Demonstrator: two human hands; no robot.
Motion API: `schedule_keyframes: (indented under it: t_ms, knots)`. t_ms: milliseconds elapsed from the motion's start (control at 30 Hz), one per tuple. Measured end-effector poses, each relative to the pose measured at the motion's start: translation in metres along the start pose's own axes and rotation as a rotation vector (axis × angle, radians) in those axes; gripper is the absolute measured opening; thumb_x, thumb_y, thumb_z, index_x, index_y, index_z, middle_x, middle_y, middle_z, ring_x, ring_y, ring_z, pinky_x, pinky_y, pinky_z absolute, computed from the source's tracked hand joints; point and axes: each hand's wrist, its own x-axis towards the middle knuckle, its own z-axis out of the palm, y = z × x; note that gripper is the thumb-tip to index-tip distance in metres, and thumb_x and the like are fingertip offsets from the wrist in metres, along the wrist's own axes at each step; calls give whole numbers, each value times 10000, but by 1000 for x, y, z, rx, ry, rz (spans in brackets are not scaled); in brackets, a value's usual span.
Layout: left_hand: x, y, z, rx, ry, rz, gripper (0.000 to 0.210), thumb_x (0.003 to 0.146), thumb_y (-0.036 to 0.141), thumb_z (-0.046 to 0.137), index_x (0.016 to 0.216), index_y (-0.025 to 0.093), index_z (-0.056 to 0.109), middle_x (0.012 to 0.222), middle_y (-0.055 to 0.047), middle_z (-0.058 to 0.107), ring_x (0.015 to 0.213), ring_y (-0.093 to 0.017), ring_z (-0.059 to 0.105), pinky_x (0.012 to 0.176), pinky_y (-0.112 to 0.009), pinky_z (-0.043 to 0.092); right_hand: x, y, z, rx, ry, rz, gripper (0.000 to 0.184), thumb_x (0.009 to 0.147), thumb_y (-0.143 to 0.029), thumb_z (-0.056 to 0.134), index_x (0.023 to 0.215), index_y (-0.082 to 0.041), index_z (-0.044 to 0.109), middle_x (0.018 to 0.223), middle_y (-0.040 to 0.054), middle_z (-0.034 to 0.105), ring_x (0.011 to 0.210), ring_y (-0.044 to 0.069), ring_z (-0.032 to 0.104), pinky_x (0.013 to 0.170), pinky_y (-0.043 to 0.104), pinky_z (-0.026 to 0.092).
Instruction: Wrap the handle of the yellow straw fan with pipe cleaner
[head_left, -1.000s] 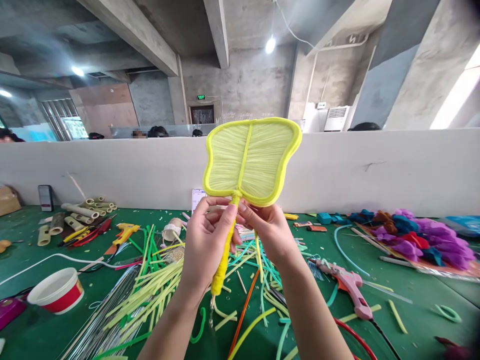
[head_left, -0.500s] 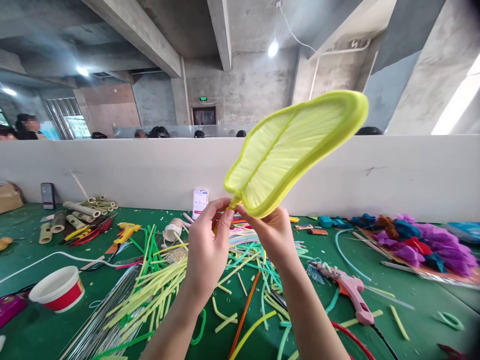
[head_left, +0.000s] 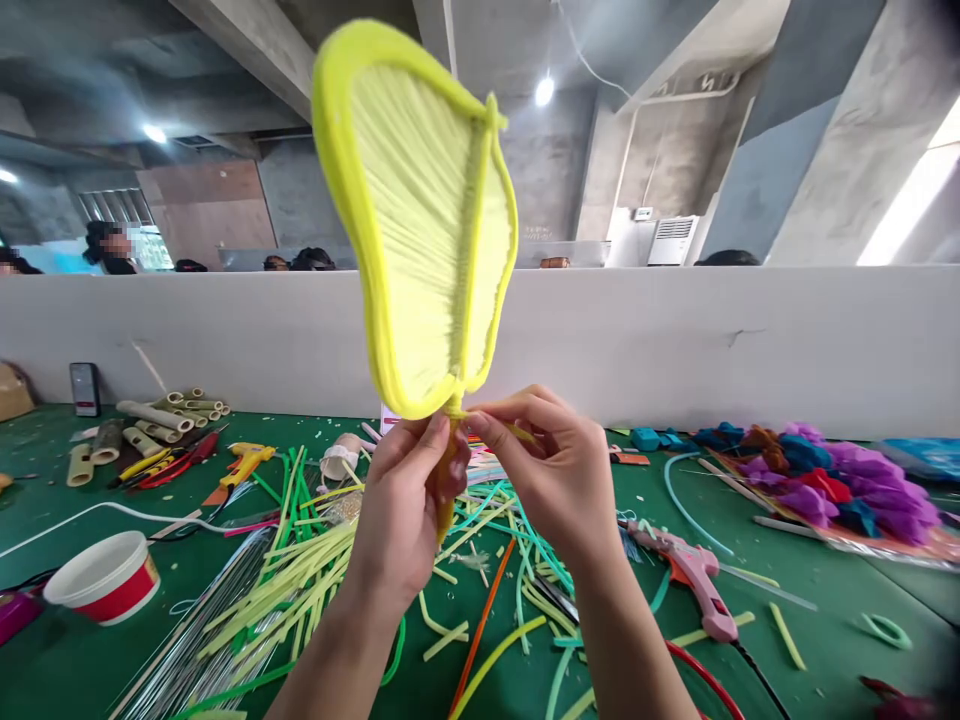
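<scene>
A yellow-green leaf-shaped fan (head_left: 412,220) stands almost upright in front of me, with a fuzzy rim, a raised midrib and pale, pleated-looking panels. My left hand (head_left: 405,490) is closed around its yellow handle (head_left: 444,510), just below the blade. At the neck, my right hand (head_left: 555,460) pinches a thin yellow strip (head_left: 521,433), whose end pokes out between the fingers. The strip seems to come from the fan's neck; the fingertips partly hide where it joins.
Loose pale-yellow and green chenille stems (head_left: 300,580) cover the table's middle. A paper cup (head_left: 105,580) and yellow glue gun (head_left: 246,465) are left, with bamboo tubes (head_left: 161,415) behind. Right are a pink glue gun (head_left: 697,575) and purple bundles (head_left: 877,490). A white partition (head_left: 675,340) stands behind.
The fan has swung from leaning right to nearly upright and turned about its handle. My right hand has come from behind the blade to its neck, now pinching the strip.
</scene>
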Motion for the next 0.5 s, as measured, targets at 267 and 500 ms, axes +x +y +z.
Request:
schedule_keyframes:
  t_ms: [267, 500]
  knots:
    - [-3, -1, 5, -53, -75, 42, 193, 795, 321, 805, 766, 155, 710, 584, 33, 508, 484, -25, 428, 422, -109, 352, -1, -5, -2, 115, 3, 52, 32, 818, -246, 772, 822, -241, 803, 789, 16, 720, 703, 147, 649, 558, 283, 458]
    - [6, -9, 2, -86, -7, 74, 226, 772, 328, 827, 733, 153, 690, 563, 42, 526, 454, -17, 428, 414, -97, 359, -5, -7, -1, 5, -12, -5, 66, 861, -256, 727, 837, -238, 786, 809, 13, 721, 699, 138, 647, 573, 275, 480]
